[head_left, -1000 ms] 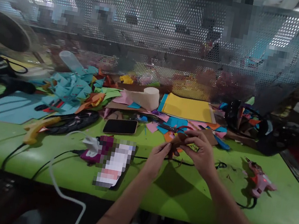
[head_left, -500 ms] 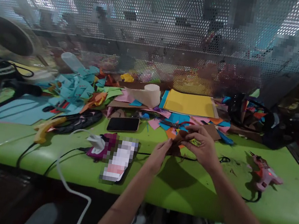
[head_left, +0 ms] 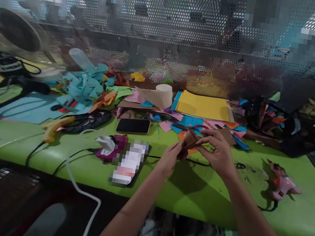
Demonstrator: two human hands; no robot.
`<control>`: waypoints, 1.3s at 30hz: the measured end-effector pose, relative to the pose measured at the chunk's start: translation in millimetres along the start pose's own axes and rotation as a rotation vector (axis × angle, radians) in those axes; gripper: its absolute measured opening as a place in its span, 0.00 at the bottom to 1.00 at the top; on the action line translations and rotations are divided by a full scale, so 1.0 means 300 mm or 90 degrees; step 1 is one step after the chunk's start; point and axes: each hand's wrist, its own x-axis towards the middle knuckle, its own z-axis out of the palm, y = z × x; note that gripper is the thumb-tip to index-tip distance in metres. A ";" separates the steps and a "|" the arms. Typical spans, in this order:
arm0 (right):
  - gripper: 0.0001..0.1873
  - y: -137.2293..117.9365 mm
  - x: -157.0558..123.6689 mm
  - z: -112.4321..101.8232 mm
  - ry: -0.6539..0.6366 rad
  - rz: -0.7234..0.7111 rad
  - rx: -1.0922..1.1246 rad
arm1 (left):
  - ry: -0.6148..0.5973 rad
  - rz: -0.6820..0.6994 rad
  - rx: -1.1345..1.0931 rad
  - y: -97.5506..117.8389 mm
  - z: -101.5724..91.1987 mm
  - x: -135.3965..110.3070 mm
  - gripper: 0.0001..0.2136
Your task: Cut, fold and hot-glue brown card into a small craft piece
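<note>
Between my two hands is a small folded piece of brown paper point(head_left: 190, 139), held above the green table. My left hand point(head_left: 171, 158) pinches its lower left side, with the thumb along the edge. On its right side, the fingertips of my right hand point(head_left: 217, 151) close on the paper's edge. Just behind the hands lie red-handled scissors point(head_left: 201, 127), partly hidden, among coloured paper scraps point(head_left: 166, 126). A black cable runs along the table under my hands.
A pink glue gun point(head_left: 283, 183) with a lit red light lies at right. To the left are a black phone point(head_left: 133, 126), a second phone point(head_left: 129, 164), a purple tissue pack point(head_left: 111, 148) and a yellow glue gun point(head_left: 55, 128). Yellow sheets point(head_left: 204, 106) are stacked behind.
The brown paper has turned and shows a broader, folded face. My right fingers have shifted along its right edge. The whole view has tilted slightly.
</note>
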 end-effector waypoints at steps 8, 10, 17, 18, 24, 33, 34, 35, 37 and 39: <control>0.16 -0.004 -0.007 -0.013 -0.041 0.099 0.035 | 0.048 -0.031 -0.031 -0.003 0.001 0.011 0.21; 0.13 0.016 -0.009 0.002 -0.045 0.152 0.021 | 0.027 0.009 0.012 -0.007 -0.001 0.010 0.20; 0.23 0.056 -0.013 0.042 -0.021 0.323 0.240 | -0.020 0.152 0.249 -0.011 0.003 -0.002 0.14; 0.19 0.058 -0.013 0.040 -0.037 0.329 0.240 | -0.035 0.149 0.264 -0.009 0.004 -0.003 0.13; 0.09 0.075 -0.018 0.013 -0.103 0.277 0.117 | -0.086 0.164 0.370 0.017 -0.010 0.010 0.10; 0.19 0.013 -0.042 0.027 -0.040 0.291 0.138 | 0.022 0.071 0.133 0.013 0.030 -0.012 0.10; 0.20 0.006 -0.055 0.033 -0.035 0.301 0.159 | 0.046 0.061 0.097 0.011 0.039 -0.020 0.11; 0.20 0.001 -0.069 0.040 -0.034 0.307 0.177 | 0.066 0.054 0.065 0.009 0.047 -0.029 0.13; 0.20 -0.003 -0.101 0.055 -0.034 0.310 0.192 | 0.100 0.043 0.009 0.007 0.060 -0.048 0.15; 0.16 -0.001 -0.131 0.067 -0.028 0.304 0.187 | 0.122 0.026 -0.038 0.005 0.070 -0.069 0.14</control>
